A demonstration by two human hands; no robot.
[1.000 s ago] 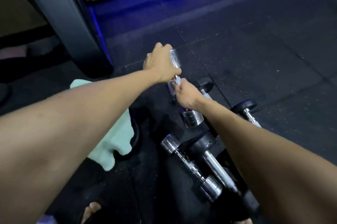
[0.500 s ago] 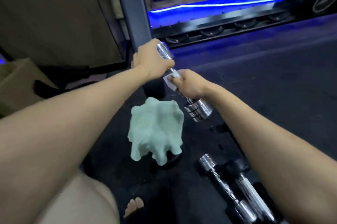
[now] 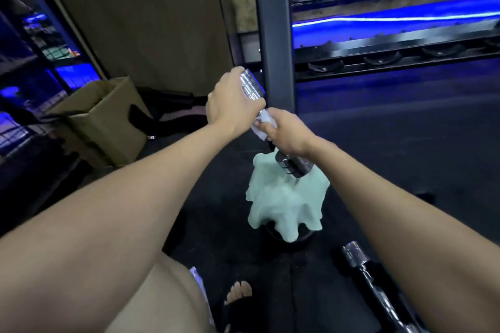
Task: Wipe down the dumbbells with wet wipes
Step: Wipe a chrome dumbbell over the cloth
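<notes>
A chrome dumbbell [image 3: 293, 166] is held up in the air, tilted, its far end pointing away from me. My left hand [image 3: 232, 104] grips that far chrome head [image 3: 250, 85]. My right hand [image 3: 289, 132] is wrapped round the handle with a white wet wipe [image 3: 263, 125] pressed between its fingers and the bar. The near head hangs just below my right hand. Another chrome dumbbell [image 3: 362, 262] lies on the dark floor at the lower right, partly hidden by my right forearm.
A pale green cloth [image 3: 286, 205] is draped over a dark round object on the floor below the raised dumbbell. A cardboard box [image 3: 108, 118] stands at the left. A dark upright post [image 3: 276, 34] and a rack rail [image 3: 392, 59] are straight ahead. My bare toes [image 3: 239, 292] show below.
The dumbbell has been lifted off the floor pile and raised higher. My view has tilted up and left, so the other dumbbells slid toward the lower right.
</notes>
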